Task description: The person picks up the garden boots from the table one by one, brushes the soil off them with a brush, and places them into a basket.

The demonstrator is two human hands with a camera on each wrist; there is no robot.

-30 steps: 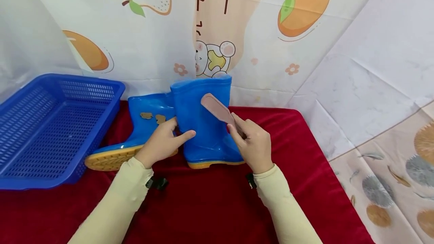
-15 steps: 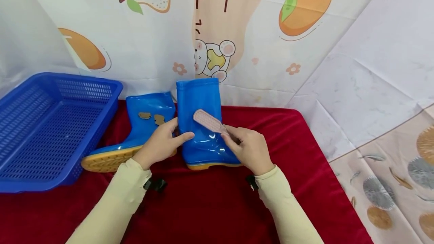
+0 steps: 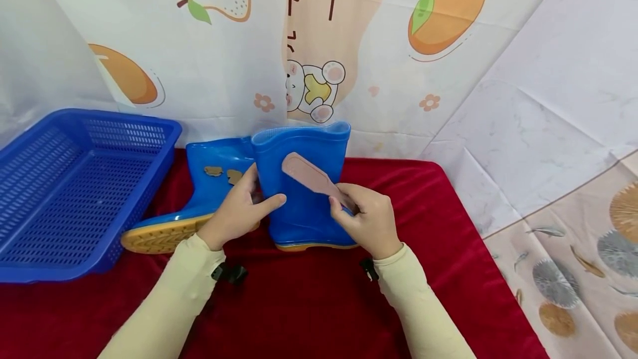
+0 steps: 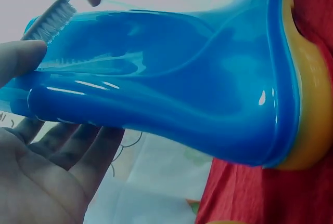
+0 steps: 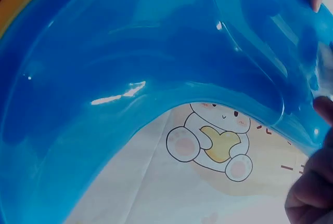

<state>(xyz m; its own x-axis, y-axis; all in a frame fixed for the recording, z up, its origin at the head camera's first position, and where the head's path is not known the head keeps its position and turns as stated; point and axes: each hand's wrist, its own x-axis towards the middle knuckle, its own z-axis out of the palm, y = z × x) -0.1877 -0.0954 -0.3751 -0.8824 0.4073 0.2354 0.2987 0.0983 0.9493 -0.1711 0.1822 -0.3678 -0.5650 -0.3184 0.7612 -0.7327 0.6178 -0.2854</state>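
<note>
A blue rain boot [image 3: 299,209] with a yellow sole stands upright on the red cloth. My left hand [image 3: 239,209] holds its shaft from the left, thumb across the front and fingers behind, as the left wrist view [image 4: 47,177] also shows. My right hand [image 3: 368,216] grips the handle of a pinkish brush [image 3: 309,175]; its head is in front of the shaft, and its bristles face the boot in the left wrist view [image 4: 54,22]. A second blue boot [image 3: 209,181], with two brown patches on its shaft, leans just left, sole partly toward me.
A blue plastic basket [image 3: 171,143] stands on the left of the red-covered table [image 3: 309,303]. Behind the boots hangs a white curtain [image 3: 389,26] printed with fruit and a cartoon figure. Small dark objects [image 3: 229,273] show beside the left wrist.
The upright boot has turned and tilted, its opening now showing more toward me. Held in my right hand, the brush moved down and left, then slightly up, its face turning. My left hand keeps its hold.
</note>
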